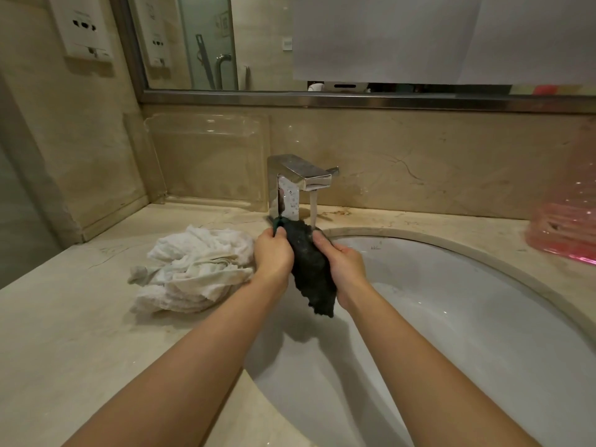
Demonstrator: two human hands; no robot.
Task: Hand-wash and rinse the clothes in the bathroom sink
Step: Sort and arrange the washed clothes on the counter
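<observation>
A small dark cloth (311,269) hangs between my two hands over the back of the white sink (467,317). My left hand (274,253) grips its left edge near the top. On the other side my right hand (343,262) grips it, fingers curled round the fabric. Water runs from the chrome tap (296,182) in a thin stream onto the top of the cloth. A crumpled white cloth (193,269) lies on the counter to the left of the sink.
The beige marble counter (80,333) surrounds the sink. A pink plastic basket (567,227) stands at the far right. A clear plastic tray (209,159) leans against the back wall, under the mirror (322,43). A side wall closes the left.
</observation>
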